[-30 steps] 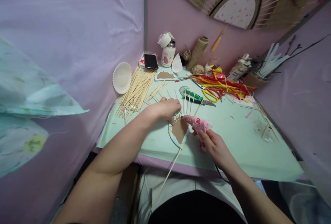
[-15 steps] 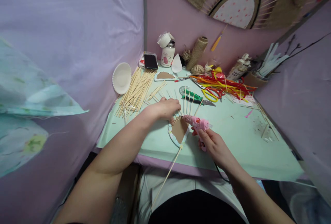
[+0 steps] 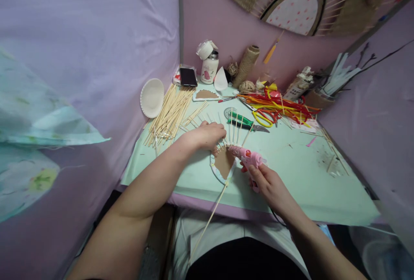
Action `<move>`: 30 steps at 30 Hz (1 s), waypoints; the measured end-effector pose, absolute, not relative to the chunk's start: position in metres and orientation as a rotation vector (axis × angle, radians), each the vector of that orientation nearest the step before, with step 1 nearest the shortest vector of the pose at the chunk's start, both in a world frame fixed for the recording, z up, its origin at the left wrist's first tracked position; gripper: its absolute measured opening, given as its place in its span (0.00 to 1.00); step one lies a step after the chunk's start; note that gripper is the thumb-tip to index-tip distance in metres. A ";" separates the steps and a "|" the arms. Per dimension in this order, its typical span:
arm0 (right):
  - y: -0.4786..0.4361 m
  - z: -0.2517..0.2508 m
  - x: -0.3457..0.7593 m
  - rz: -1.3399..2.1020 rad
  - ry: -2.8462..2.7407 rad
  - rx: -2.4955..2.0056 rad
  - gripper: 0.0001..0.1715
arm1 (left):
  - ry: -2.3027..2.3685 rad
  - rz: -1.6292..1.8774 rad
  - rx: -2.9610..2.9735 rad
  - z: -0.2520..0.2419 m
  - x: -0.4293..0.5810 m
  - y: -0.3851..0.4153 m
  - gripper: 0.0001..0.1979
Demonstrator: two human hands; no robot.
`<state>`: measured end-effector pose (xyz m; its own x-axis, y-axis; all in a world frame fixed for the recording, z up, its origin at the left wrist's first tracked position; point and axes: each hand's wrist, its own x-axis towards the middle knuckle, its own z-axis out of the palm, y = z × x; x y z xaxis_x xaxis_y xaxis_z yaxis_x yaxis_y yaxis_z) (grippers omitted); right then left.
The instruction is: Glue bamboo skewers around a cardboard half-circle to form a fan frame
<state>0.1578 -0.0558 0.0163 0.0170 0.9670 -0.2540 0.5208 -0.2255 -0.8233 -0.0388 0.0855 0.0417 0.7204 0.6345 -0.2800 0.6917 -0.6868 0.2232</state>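
Observation:
My right hand (image 3: 263, 180) grips a pink hot glue gun (image 3: 247, 155), its nozzle at the upper edge of a cardboard piece (image 3: 223, 163) with a pale patterned rim. Thin wooden sticks (image 3: 239, 129) fan out from that edge. My left hand (image 3: 211, 135) is closed over the fan's left part, fingers curled down among the sticks and thumb by the rim. Its fingertips' hold is hidden. One long stick (image 3: 208, 221) runs from the cardboard's lower tip past the table edge towards my lap.
Left of the work lie a pile of wooden sticks (image 3: 171, 116) and a white scalloped dish (image 3: 152, 98). Beyond are green-handled pruners (image 3: 242, 120), scissors (image 3: 262, 118), coloured pipe cleaners (image 3: 291, 109), a phone (image 3: 188, 77), a white bottle (image 3: 210, 68) and a twine spool (image 3: 247, 66).
The glue gun's rear and my right hand have shifted slightly down and to the right, with the nozzle still at the cardboard's upper edge. My left hand stays in place.

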 end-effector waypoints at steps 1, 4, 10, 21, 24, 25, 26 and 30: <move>-0.056 0.016 0.158 1.128 -1.519 -1.786 0.29 | 1.034 -0.256 2.616 0.041 -0.039 0.086 0.23; -0.057 0.017 0.158 1.116 -1.527 -1.784 0.29 | 1.023 -0.245 2.631 0.039 -0.040 0.087 0.23; -0.056 0.017 0.159 1.115 -1.522 -1.778 0.29 | 1.021 -0.238 2.649 0.037 -0.040 0.088 0.22; -0.057 0.016 0.158 1.105 -1.528 -1.778 0.29 | 1.027 -0.248 2.667 0.038 -0.040 0.088 0.21; -0.057 0.016 0.158 1.098 -1.533 -1.790 0.29 | 1.019 -0.233 2.668 0.036 -0.040 0.089 0.21; -0.057 0.016 0.158 1.090 -1.542 -1.791 0.29 | 1.017 -0.230 2.667 0.036 -0.040 0.089 0.21; -0.057 0.016 0.158 1.082 -1.553 -1.789 0.28 | 1.017 -0.228 2.666 0.035 -0.040 0.089 0.21; -0.058 0.017 0.158 1.073 -1.574 -1.773 0.27 | 1.017 -0.227 2.667 0.036 -0.040 0.089 0.20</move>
<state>0.1575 -0.0582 0.0167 0.0048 0.9774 -0.2115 0.5540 -0.1787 -0.8131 -0.0405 0.0891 0.0357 0.7404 0.6269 -0.2426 0.6705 -0.7142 0.2008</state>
